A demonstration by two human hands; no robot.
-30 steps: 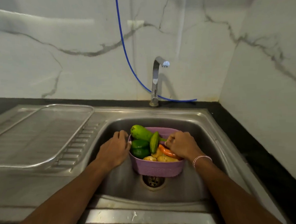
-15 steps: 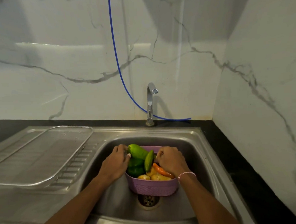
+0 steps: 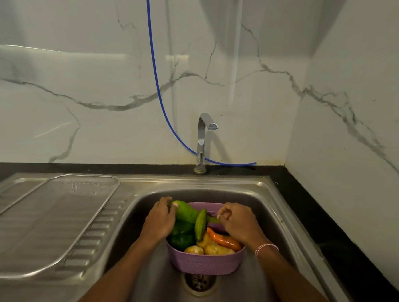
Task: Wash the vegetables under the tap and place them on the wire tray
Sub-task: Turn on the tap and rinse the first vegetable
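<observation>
L hand (image 3: 158, 222) curls round big green gourd (image 3: 185, 212), prob to lift it out first. R hand (image 3: 239, 220) fingers curled by purple basket (image 3: 206, 263) rim, grip unclear, prob steadying it in sink (image 3: 261, 193).

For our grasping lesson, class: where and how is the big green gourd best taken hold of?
Probably grip the gourd round its thick middle, from above: it lies topmost, slanted over the rim of the basket, middle bare.

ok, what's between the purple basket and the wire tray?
Head view: the left hand at the left rim of the purple basket, then bare sink wall and ribbed drainboard up to the wire tray.
</observation>
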